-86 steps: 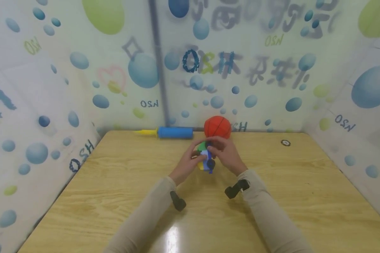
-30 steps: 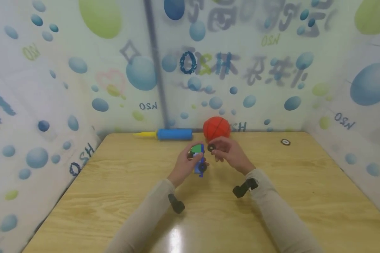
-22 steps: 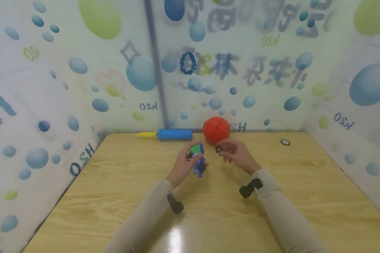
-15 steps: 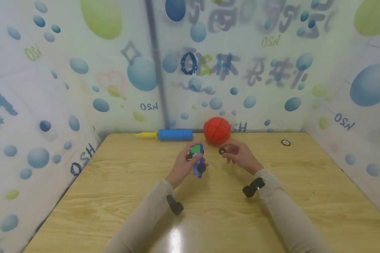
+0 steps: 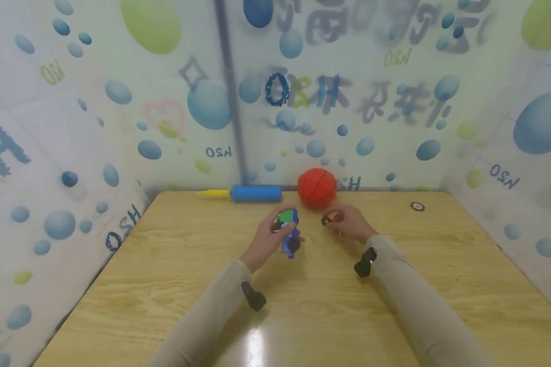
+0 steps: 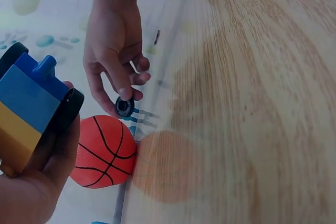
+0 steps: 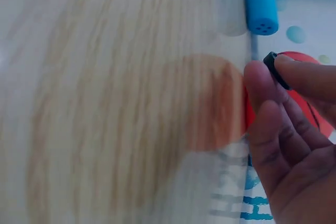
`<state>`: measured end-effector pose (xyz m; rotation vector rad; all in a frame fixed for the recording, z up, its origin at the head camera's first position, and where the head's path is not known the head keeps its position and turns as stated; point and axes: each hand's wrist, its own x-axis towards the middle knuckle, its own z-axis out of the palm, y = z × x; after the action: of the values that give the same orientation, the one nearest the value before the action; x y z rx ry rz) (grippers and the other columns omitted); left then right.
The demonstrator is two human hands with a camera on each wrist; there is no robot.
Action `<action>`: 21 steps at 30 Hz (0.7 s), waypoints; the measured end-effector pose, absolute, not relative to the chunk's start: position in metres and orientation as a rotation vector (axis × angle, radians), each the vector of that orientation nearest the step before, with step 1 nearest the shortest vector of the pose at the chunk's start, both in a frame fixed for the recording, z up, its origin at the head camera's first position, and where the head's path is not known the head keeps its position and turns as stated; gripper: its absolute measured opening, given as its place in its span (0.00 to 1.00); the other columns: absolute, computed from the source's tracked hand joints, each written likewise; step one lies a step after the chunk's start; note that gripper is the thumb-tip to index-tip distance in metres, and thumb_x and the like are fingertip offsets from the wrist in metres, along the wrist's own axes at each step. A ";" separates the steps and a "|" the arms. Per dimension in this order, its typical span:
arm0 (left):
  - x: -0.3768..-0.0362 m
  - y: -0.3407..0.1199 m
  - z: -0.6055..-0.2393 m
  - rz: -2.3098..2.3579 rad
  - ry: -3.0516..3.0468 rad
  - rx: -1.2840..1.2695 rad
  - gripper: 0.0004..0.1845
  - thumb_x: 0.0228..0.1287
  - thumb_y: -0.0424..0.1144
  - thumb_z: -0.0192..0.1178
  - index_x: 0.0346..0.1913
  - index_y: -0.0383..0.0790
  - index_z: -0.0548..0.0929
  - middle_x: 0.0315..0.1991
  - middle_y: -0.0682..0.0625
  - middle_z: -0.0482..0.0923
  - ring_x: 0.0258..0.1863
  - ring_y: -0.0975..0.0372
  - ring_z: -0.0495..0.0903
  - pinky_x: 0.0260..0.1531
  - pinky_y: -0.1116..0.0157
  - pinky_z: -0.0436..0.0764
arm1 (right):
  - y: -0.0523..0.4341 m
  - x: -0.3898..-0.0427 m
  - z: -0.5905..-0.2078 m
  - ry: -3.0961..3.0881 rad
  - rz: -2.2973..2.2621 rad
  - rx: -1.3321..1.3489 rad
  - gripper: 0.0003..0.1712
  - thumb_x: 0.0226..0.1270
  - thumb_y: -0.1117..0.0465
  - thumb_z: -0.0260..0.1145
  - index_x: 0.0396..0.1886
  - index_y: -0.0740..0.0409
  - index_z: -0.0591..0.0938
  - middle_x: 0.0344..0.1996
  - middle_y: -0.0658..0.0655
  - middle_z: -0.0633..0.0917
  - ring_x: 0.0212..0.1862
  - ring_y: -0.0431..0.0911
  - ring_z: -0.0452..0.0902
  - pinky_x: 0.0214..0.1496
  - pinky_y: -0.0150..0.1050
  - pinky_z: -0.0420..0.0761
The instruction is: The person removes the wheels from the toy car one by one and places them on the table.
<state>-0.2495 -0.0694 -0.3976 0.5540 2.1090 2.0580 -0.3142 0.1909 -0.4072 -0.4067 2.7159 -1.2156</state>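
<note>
In the head view my left hand (image 5: 263, 242) grips a small toy car (image 5: 286, 245) upright above the table. It has green, blue and yellow block-like parts, with black wheels showing; my fingers cover part of it. The left wrist view shows its blue block (image 6: 30, 97) close up. To the right, my right hand (image 5: 354, 224) pinches a small black toy wheel (image 5: 326, 220) between thumb and index finger, apart from the car. That wheel (image 7: 275, 70) appears edge-on in the right wrist view, and the other fingers are loosely bent.
A red ball with black lines (image 5: 317, 187) sits at the table's back edge, just behind the hands. Left of it lies a blue cylinder with a yellow tapered end (image 5: 256, 193). A small black-and-white disc (image 5: 417, 206) lies at the back right. Patterned walls enclose the wooden table (image 5: 202, 285).
Both hands were together at the toy car. My right hand has since drawn the black wheel away to the right. My left hand still holds the car, shifted slightly left.
</note>
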 end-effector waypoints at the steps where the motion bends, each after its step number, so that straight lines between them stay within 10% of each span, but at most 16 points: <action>1: -0.249 -0.069 -0.397 2.053 2.107 0.548 0.22 0.76 0.37 0.54 0.69 0.55 0.70 0.45 0.36 0.82 0.40 0.55 0.90 0.47 0.54 0.87 | 0.190 -0.316 -0.409 2.722 -1.200 -0.392 0.20 0.65 0.68 0.67 0.57 0.60 0.81 0.33 0.60 0.87 0.29 0.44 0.82 0.32 0.35 0.80; 21: -0.248 -0.070 -0.395 2.039 2.071 0.575 0.22 0.76 0.38 0.54 0.68 0.57 0.70 0.46 0.35 0.82 0.40 0.57 0.89 0.50 0.54 0.86 | 0.192 -0.337 -0.427 2.941 -0.932 -0.631 0.10 0.62 0.61 0.69 0.42 0.57 0.87 0.32 0.57 0.87 0.30 0.45 0.78 0.34 0.36 0.75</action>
<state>-0.2481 -0.0697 -0.3952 0.5751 2.0706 2.0392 -0.3371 0.1917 -0.4269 -0.6306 2.9414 -0.9318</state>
